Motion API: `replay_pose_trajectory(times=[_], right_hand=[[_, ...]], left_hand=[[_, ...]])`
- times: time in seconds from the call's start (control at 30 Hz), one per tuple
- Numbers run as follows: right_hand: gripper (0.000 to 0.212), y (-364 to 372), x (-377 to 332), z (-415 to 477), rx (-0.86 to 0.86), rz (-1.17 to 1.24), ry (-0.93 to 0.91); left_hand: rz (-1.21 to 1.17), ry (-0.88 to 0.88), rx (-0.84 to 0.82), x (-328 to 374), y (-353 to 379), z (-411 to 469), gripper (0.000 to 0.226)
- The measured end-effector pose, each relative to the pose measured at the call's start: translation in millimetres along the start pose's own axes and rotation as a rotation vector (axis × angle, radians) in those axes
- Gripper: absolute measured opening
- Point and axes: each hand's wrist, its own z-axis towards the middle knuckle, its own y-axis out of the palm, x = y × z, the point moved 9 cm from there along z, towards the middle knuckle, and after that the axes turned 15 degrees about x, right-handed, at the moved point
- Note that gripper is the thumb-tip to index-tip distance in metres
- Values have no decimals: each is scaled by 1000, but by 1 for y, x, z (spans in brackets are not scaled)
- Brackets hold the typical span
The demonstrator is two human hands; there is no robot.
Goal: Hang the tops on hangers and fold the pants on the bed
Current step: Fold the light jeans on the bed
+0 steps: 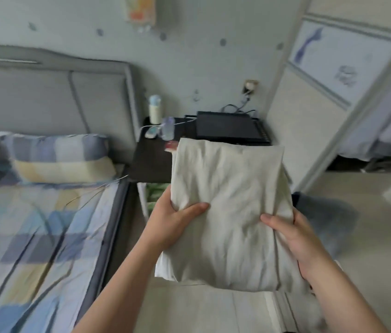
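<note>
A folded cream-coloured garment (230, 200) is held up in the air beside the bed, over the floor in front of the nightstand. My left hand (172, 222) grips its left edge, thumb on top and fingers underneath. My right hand (295, 239) grips its right edge the same way, thumb across the front. The bed (33, 224), with a blue and yellow checked sheet, lies to the left. On it rests a thin wire hanger (88, 195), near the pillow.
A checked pillow (57, 157) leans at the grey headboard. A dark nightstand (156, 159) carries bottles and a black device (228, 127). A wardrobe door (329, 97) stands at the right, a grey rug (329, 217) on the floor below it.
</note>
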Motion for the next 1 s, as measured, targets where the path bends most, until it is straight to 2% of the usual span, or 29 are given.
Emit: replay_pose_trajectory(times=[0.07,0.2,0.33,0.43,0.7,0.83,1.0], right_hand=[[61,-45,-8,15,132,27,-13],[45,-125,-16,37,322,78,-10],[62,-199,-19,55,560,101,8],[67,-246,-18,62,729,126,35],[63,-342,13,46,1142,272,110],[46,-382,35,49,1252,326,136],[42,-438,66,84,1340,395,177]], left_hand=[[13,27,-102,16,55,13,56],[8,38,-324,38,168,32,59],[31,50,-552,48,279,47,61],[77,63,-717,51,361,53,59],[241,92,-1122,43,553,21,70],[312,92,-1240,27,623,0,61],[354,107,-1236,10,701,-8,75]])
